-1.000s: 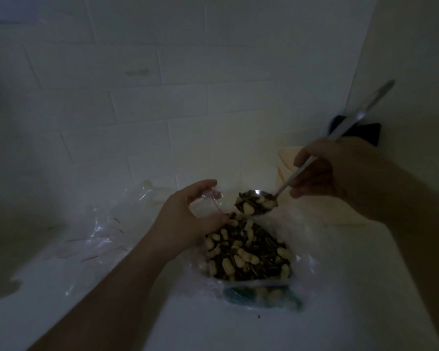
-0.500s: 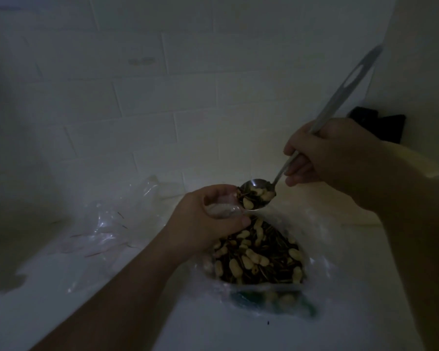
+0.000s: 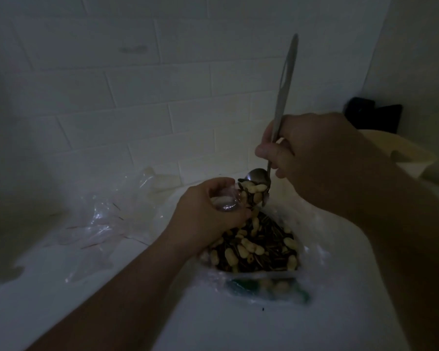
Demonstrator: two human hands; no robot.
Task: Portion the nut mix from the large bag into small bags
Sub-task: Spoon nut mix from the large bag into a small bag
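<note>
Countertop (image 3: 213, 325): small bag (image 3: 224, 201) in left hand (image 3: 205, 214)

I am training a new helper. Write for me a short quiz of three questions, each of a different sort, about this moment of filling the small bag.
1. True or false: the spoon is tipped over the small bag.
2. Which hand holds the small bag open? A) left hand B) right hand
3. Fill in: the large bag of nut mix lies directly ____ the spoon.

Key: 1 true. 2 A; the right hand's grip is on the spoon handle. 3 below.
</note>
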